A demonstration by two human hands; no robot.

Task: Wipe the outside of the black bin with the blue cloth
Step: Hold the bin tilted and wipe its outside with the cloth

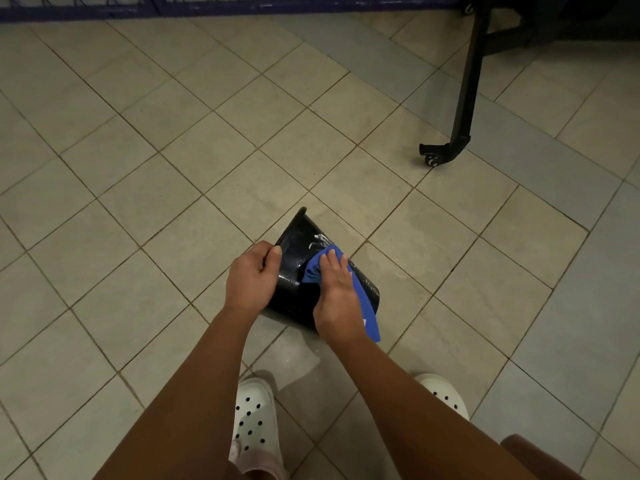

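Black bin tipped on tiled floor near wheeled stand.

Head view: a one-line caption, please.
Left hand grips the rim of the tipped black bin; right hand presses the blue cloth against its outside, on a tiled floor.

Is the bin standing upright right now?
No, the bin lies tipped over, gripped by the left hand, with the right hand pressing the cloth on its side.
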